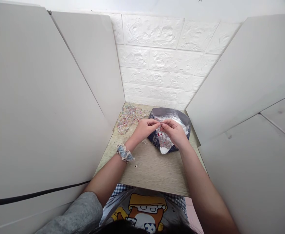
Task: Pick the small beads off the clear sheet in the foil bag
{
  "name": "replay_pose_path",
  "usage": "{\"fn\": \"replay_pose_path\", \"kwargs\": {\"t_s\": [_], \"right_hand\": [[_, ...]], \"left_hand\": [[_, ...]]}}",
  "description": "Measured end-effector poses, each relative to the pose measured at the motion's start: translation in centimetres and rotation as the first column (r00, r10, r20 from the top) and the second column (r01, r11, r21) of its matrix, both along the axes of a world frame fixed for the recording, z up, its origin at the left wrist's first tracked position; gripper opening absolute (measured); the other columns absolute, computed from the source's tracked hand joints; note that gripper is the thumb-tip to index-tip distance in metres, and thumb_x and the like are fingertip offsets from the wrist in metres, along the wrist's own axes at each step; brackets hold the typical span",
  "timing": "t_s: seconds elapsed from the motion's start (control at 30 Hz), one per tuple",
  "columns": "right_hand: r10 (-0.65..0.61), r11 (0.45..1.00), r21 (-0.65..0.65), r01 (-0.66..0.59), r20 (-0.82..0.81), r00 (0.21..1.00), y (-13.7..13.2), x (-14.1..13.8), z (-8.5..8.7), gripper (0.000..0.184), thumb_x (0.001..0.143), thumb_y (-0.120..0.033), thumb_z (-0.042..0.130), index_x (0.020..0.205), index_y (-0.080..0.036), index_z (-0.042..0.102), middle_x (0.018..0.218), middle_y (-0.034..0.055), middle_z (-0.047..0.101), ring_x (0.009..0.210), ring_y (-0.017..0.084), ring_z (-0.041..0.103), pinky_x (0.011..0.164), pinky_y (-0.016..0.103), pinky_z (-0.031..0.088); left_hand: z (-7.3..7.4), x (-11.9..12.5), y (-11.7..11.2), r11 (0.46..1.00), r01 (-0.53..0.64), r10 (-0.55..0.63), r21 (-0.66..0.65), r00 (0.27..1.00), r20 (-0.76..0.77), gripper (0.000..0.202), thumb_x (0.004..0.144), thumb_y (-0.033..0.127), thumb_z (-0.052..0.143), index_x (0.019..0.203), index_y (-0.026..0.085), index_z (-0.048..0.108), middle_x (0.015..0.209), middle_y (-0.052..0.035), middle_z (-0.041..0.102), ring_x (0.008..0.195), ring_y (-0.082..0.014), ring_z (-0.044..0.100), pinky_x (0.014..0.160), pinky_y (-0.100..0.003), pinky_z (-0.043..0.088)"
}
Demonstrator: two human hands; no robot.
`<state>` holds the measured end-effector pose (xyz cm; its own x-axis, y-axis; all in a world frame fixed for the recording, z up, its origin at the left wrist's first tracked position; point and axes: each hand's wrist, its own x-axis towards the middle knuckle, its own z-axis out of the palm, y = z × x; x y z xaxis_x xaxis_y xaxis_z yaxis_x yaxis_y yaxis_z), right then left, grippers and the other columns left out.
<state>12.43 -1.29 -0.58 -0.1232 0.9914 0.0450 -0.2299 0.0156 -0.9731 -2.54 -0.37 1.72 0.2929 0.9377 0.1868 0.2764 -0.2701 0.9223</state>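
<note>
Far left on the wood-grain tabletop (152, 169): loose bead pile (130, 118). Left hand (144, 128), fabric scrunchie (124, 153) on its wrist, pinches at center with right hand (173, 131), fingertips (154, 122) nearly meeting. Small item (160, 123) between them, too small to identify, sits above a foil-lined dark pouch (169, 117). Right hand is over the pouch, which holds more beads (164, 140).

Whatever lies between the fingertips (155, 122) of the left hand (144, 128) and right hand (173, 131) too small to tell, middle of the pouch (169, 115) hidden behind both hands, single beads (130, 118) left of the pouch too tiny to tell apart, shirt (144, 208) cut off by the bottom edge
</note>
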Motion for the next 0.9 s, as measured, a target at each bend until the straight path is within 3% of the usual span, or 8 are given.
{"fn": "replay_pose_path", "kwargs": {"t_s": [0.37, 0.9], "right_hand": [[0.010, 1.000, -0.025, -0.011, -0.053, 0.999, -0.08, -0.16, 0.14, 0.020, 0.059, -0.031, 0.070, 0.072, -0.021, 0.058, 0.070, -0.0024, 0.058, 0.070, 0.011, 0.055, 0.074, 0.027, 0.046], [0.062, 0.997, -0.039, -0.067, -0.116, 0.991, -0.46, -0.22, 0.58, 0.020, 0.059, -0.030, 0.071, 0.071, -0.022, 0.058, 0.071, -0.0032, 0.058, 0.071, 0.010, 0.055, 0.074, 0.025, 0.047]], "left_hand": [[0.39, -0.04, -0.33, 0.998, 0.036, -0.038, -0.043, 0.998, -0.044, 0.033, 0.070, 0.040, 0.051, 0.079, 0.012, 0.068, 0.063, -0.0016, 0.061, 0.056, -0.0089, 0.050, 0.052, -0.019, 0.036], [0.75, -0.13, -0.36, 0.982, 0.101, -0.094, -0.163, 0.994, 0.053, 0.033, 0.069, 0.040, 0.053, 0.076, 0.011, 0.066, 0.048, 0.0028, 0.048, 0.043, -0.0041, 0.036, 0.044, -0.018, 0.029]]}}
